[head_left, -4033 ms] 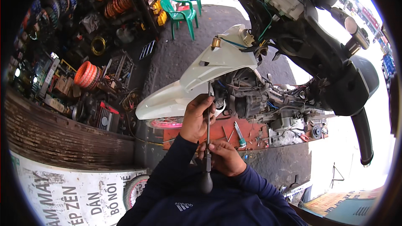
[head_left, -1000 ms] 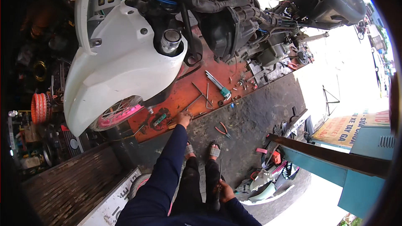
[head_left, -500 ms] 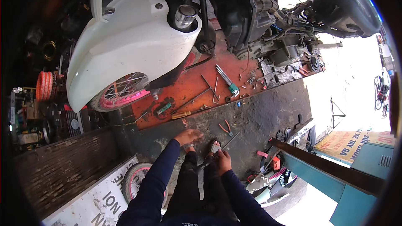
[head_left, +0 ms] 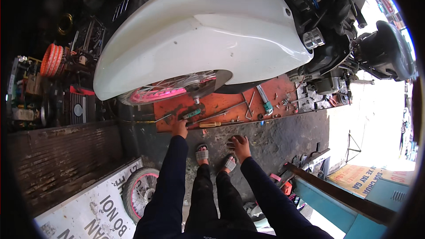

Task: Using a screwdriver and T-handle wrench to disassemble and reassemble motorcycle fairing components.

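My left hand [head_left: 180, 128] reaches to the near edge of the orange platform [head_left: 212, 108]. Its fingertips are beside a dark patch and a green-handled tool [head_left: 192, 114], and whether they grip anything is hidden. My right hand [head_left: 239, 146] hangs above the dark floor, fingers bent but apart, with nothing visible in it. Between the hands, an amber-handled screwdriver [head_left: 210, 124] lies on the platform's edge. A T-shaped wrench [head_left: 230, 109] and a green-holder hex key set [head_left: 266, 101] lie farther right. Above them stands a motorbike with a white fender [head_left: 195, 40] and a pink-rimmed wheel [head_left: 166, 93].
Small bolts and parts [head_left: 285, 102] are scattered at the platform's right. A ribbed brown metal ramp [head_left: 66, 159] and a lettered white board [head_left: 95, 212] lie at lower left, beside a loose wheel [head_left: 141, 190]. A teal cabinet [head_left: 327, 194] and beam stand at right.
My left hand has moved forward to the platform's edge. My right hand has come forward and up; the metal rod near it before no longer shows. The view has shifted left, bringing the white fender across.
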Action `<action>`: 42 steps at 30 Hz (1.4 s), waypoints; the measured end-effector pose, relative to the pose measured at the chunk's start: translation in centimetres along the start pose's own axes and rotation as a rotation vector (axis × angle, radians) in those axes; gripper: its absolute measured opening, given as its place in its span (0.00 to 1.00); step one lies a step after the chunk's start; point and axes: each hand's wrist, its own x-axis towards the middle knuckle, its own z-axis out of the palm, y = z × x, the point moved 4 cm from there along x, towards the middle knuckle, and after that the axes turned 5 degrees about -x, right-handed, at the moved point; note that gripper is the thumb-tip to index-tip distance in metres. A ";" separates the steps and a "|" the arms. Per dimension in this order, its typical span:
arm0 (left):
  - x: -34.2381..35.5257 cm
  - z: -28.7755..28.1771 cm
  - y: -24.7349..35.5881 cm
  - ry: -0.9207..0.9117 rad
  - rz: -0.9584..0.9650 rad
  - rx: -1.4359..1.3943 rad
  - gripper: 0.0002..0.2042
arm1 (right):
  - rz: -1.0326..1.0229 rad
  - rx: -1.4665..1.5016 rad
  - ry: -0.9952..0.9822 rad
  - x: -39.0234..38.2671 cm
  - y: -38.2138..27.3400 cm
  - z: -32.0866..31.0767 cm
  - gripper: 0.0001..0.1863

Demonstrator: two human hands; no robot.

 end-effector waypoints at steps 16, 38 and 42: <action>-22.2 -22.5 25.1 -0.003 0.365 -0.732 0.10 | -0.059 0.125 -0.124 -19.3 -16.8 -3.2 0.15; 0.0 -49.1 40.9 0.199 1.024 -0.529 0.52 | -1.073 0.312 0.566 -27.6 -58.1 0.4 0.21; 0.1 -49.9 41.1 0.056 1.010 -0.551 0.52 | -1.121 0.293 0.563 -28.4 -58.1 1.2 0.20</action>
